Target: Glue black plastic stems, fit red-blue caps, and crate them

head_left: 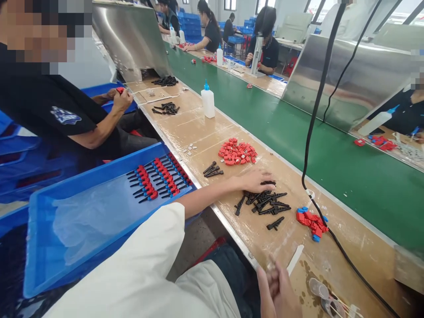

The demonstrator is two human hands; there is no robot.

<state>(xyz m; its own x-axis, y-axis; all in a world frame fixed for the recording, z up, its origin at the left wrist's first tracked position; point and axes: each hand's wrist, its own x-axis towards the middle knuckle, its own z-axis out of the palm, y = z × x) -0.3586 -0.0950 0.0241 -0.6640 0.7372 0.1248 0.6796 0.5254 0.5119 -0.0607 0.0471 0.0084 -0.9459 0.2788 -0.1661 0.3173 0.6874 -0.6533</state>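
My left hand [256, 180] reaches across the brown bench and lies flat on the near edge of a pile of black plastic parts [266, 203], fingers stretched out, with one black piece at the fingertips. My right hand [278, 289] is low at the bottom edge, fingers loosely apart, and I see nothing in it. A white strip [294, 259] lies just beside it. Beyond my left hand is a heap of red caps [237, 152], and a few more black parts [213, 170] lie to its left. A small red and blue heap [311, 221] sits to the right.
A blue tray [99, 174] on my left holds rows of black parts with red caps [159, 179]. A white glue bottle [208, 100] stands further up the bench. A black cable [314, 132] hangs over the green conveyor [347, 168]. A seated co-worker [66, 110] is at my left.
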